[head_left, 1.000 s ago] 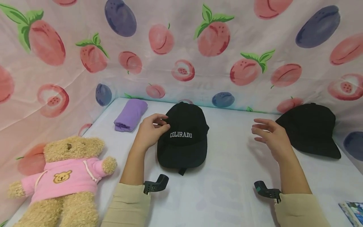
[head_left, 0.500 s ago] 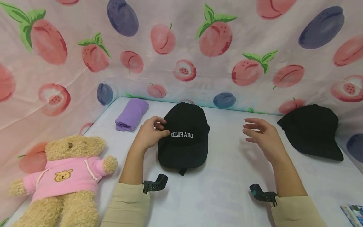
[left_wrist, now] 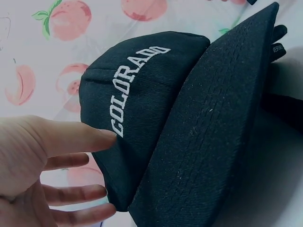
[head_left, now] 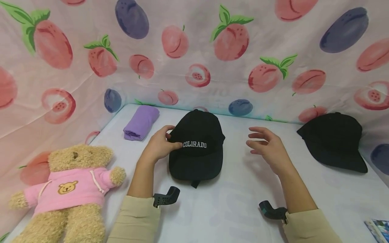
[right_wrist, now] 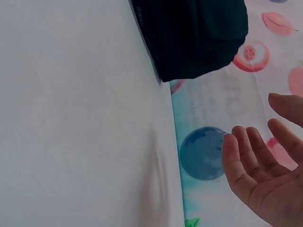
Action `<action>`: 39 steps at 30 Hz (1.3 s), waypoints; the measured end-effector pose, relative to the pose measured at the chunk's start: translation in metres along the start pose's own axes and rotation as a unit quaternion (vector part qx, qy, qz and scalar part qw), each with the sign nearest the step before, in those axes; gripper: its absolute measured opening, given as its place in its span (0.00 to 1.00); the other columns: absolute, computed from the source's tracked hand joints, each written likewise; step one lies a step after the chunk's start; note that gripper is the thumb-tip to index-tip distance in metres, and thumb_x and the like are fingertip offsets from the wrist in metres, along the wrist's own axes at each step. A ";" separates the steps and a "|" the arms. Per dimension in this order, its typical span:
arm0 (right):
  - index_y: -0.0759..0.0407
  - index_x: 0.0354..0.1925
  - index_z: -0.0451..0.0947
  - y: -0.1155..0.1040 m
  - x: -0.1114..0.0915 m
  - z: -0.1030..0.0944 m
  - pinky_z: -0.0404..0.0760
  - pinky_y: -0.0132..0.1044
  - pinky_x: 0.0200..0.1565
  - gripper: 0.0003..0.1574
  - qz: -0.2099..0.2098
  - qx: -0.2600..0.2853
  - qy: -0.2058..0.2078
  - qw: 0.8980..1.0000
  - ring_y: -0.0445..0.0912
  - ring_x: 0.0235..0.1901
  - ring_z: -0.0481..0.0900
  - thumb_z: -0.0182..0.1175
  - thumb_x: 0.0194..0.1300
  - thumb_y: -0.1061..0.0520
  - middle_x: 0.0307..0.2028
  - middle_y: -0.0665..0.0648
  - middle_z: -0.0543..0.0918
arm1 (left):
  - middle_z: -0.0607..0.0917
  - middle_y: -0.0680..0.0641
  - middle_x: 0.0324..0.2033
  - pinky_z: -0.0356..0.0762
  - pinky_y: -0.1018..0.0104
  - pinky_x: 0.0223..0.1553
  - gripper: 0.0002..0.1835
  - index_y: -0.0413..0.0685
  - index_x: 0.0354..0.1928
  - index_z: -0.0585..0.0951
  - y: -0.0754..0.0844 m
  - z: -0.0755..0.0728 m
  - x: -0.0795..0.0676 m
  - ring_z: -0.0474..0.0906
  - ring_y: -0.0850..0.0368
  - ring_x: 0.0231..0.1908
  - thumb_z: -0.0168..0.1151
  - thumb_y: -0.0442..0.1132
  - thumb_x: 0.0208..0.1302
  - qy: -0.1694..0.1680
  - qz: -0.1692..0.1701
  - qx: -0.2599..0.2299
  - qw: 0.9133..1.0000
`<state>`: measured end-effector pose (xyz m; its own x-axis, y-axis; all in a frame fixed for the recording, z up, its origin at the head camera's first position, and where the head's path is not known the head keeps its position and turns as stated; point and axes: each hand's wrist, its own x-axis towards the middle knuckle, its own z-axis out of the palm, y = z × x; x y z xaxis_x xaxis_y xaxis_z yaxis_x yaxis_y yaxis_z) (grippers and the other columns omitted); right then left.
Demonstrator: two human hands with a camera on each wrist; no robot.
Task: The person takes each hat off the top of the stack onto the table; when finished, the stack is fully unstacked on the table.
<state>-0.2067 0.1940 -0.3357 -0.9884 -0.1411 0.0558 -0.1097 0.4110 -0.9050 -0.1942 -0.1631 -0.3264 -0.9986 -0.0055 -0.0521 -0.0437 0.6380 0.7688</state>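
A black baseball cap (head_left: 199, 163) with white COLORADO lettering stands brim toward me on the white surface. My left hand (head_left: 159, 143) is at the left side of its crown. In the left wrist view the thumb (left_wrist: 78, 137) overlaps the crown by the first letter, and the other fingertips (left_wrist: 102, 213) lie right at the side edge, loosely spread. My right hand (head_left: 268, 148) hovers to the right of the cap, fingers apart and holding nothing. In the right wrist view it is seen palm side (right_wrist: 274, 189), apart from the cap's dark crown (right_wrist: 203, 38).
A second, plain black cap (head_left: 334, 143) sits at the right. A folded purple cloth (head_left: 141, 123) lies at the back left. A teddy bear in a pink hoodie (head_left: 71, 192) lies at the left. A colourful printed item (head_left: 380, 229) shows at the lower right. Fruit-print fabric (head_left: 225, 77) stands behind.
My right hand has moved left, from beside the plain cap toward the COLORADO cap. My left hand has shifted slightly at the crown's side, its thumb and fingers spread wider. The caps have stayed put.
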 end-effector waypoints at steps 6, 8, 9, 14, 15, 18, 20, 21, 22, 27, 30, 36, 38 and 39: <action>0.50 0.76 0.64 -0.003 0.001 0.012 0.86 0.31 0.47 0.40 0.009 0.000 -0.010 1.000 0.47 0.54 0.82 0.65 0.72 0.50 0.69 0.66 0.73 | 0.78 0.31 0.62 0.73 0.41 0.63 0.40 0.47 0.75 0.68 -0.001 0.002 0.001 0.75 0.37 0.62 0.71 0.45 0.62 -0.007 0.001 0.006 1.000; 0.49 0.76 0.64 -0.003 0.000 0.017 0.87 0.32 0.48 0.40 0.012 0.000 -0.018 1.000 0.52 0.57 0.82 0.66 0.72 0.50 0.69 0.65 0.72 | 0.78 0.31 0.62 0.74 0.41 0.63 0.39 0.46 0.74 0.69 -0.001 0.002 0.001 0.75 0.37 0.62 0.71 0.45 0.62 -0.008 0.001 0.009 1.000; 0.49 0.76 0.65 -0.003 0.000 0.019 0.87 0.33 0.48 0.39 0.013 0.000 -0.023 1.000 0.54 0.57 0.81 0.66 0.72 0.51 0.69 0.65 0.72 | 0.78 0.31 0.62 0.74 0.41 0.63 0.39 0.46 0.74 0.69 0.000 0.003 0.000 0.75 0.37 0.61 0.71 0.45 0.62 -0.009 0.000 0.010 1.000; 0.49 0.75 0.65 -0.001 0.001 0.032 0.88 0.37 0.48 0.39 0.017 0.003 -0.043 0.999 0.58 0.59 0.81 0.66 0.71 0.54 0.70 0.66 0.71 | 0.78 0.31 0.62 0.75 0.41 0.62 0.39 0.44 0.74 0.69 0.002 0.005 -0.001 0.76 0.37 0.61 0.70 0.45 0.62 -0.012 0.001 0.015 1.000; 0.49 0.76 0.64 0.000 0.002 0.035 0.88 0.38 0.48 0.40 0.018 0.004 -0.046 0.999 0.58 0.59 0.81 0.66 0.71 0.55 0.70 0.66 0.71 | 0.78 0.31 0.62 0.74 0.41 0.62 0.39 0.44 0.74 0.69 0.003 0.005 -0.001 0.76 0.37 0.62 0.70 0.45 0.62 -0.012 0.002 0.016 1.000; 0.48 0.77 0.62 -0.001 0.002 0.041 0.88 0.40 0.48 0.43 0.022 0.014 -0.051 0.998 0.59 0.59 0.81 0.67 0.70 0.56 0.72 0.66 0.69 | 0.78 0.31 0.62 0.75 0.41 0.62 0.39 0.44 0.74 0.69 0.004 0.006 0.000 0.75 0.37 0.62 0.69 0.45 0.63 -0.014 0.000 0.018 1.000; 0.47 0.78 0.60 -0.001 0.003 0.045 0.88 0.41 0.48 0.45 0.019 0.023 -0.056 0.998 0.59 0.59 0.82 0.67 0.69 0.56 0.73 0.66 0.67 | 0.78 0.31 0.62 0.74 0.41 0.62 0.39 0.44 0.74 0.69 0.004 0.006 0.000 0.75 0.37 0.62 0.69 0.45 0.63 -0.014 -0.001 0.018 1.000; 0.47 0.79 0.60 -0.002 0.003 0.047 0.89 0.41 0.48 0.46 0.018 0.028 -0.059 0.998 0.59 0.59 0.82 0.67 0.69 0.56 0.73 0.66 0.67 | 0.78 0.30 0.62 0.74 0.41 0.63 0.39 0.44 0.74 0.69 0.004 0.005 0.000 0.75 0.37 0.62 0.69 0.45 0.63 -0.015 -0.002 0.017 1.000; 0.47 0.79 0.59 -0.003 0.003 0.049 0.89 0.42 0.48 0.47 0.015 0.035 -0.062 0.997 0.58 0.59 0.82 0.68 0.68 0.57 0.73 0.67 0.66 | 0.77 0.30 0.62 0.74 0.41 0.63 0.39 0.44 0.74 0.69 0.004 0.005 0.000 0.75 0.37 0.62 0.69 0.45 0.63 -0.015 -0.003 0.016 1.000; 0.47 0.79 0.59 -0.006 0.005 0.058 0.89 0.44 0.48 0.48 0.004 0.059 -0.078 0.995 0.58 0.58 0.83 0.68 0.67 0.60 0.73 0.67 0.65 | 0.77 0.30 0.63 0.75 0.41 0.62 0.39 0.44 0.74 0.68 0.003 0.005 -0.001 0.75 0.37 0.62 0.70 0.45 0.63 -0.016 -0.009 0.013 1.000; 0.47 0.79 0.59 -0.008 0.006 0.065 0.88 0.45 0.49 0.48 0.006 0.057 -0.083 0.995 0.58 0.58 0.83 0.68 0.67 0.59 0.74 0.67 0.65 | 0.76 0.30 0.64 0.74 0.41 0.63 0.41 0.44 0.75 0.67 0.002 0.005 -0.001 0.74 0.36 0.64 0.71 0.45 0.62 -0.023 -0.011 0.011 1.000; 0.46 0.78 0.60 -0.011 0.008 0.075 0.89 0.44 0.48 0.49 0.025 0.035 -0.073 0.996 0.58 0.57 0.82 0.69 0.65 0.60 0.74 0.65 0.64 | 0.73 0.29 0.67 0.69 0.40 0.69 0.45 0.44 0.77 0.64 0.001 0.007 0.000 0.71 0.36 0.69 0.73 0.44 0.60 -0.034 -0.005 0.015 0.999; 0.48 0.79 0.59 -0.012 0.008 0.077 0.89 0.44 0.48 0.50 0.025 0.032 -0.070 0.997 0.59 0.56 0.83 0.69 0.65 0.61 0.74 0.66 0.64 | 0.73 0.29 0.67 0.68 0.40 0.69 0.45 0.44 0.77 0.64 0.001 0.007 -0.001 0.71 0.36 0.69 0.73 0.45 0.60 -0.033 -0.002 0.019 0.999; 0.49 0.79 0.59 -0.012 0.008 0.078 0.89 0.44 0.48 0.51 0.025 0.030 -0.069 0.997 0.59 0.56 0.83 0.70 0.64 0.62 0.74 0.67 0.65 | 0.74 0.29 0.67 0.69 0.40 0.69 0.45 0.45 0.77 0.64 0.001 0.007 -0.001 0.71 0.36 0.69 0.73 0.45 0.60 -0.032 -0.002 0.021 0.999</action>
<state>-0.2056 0.1178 -0.3567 -0.9682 -0.2459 -0.0455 -0.0494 0.3662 -0.9292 -0.1927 -0.1571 -0.3306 -0.9945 0.0401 -0.0968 -0.0452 0.6692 0.7417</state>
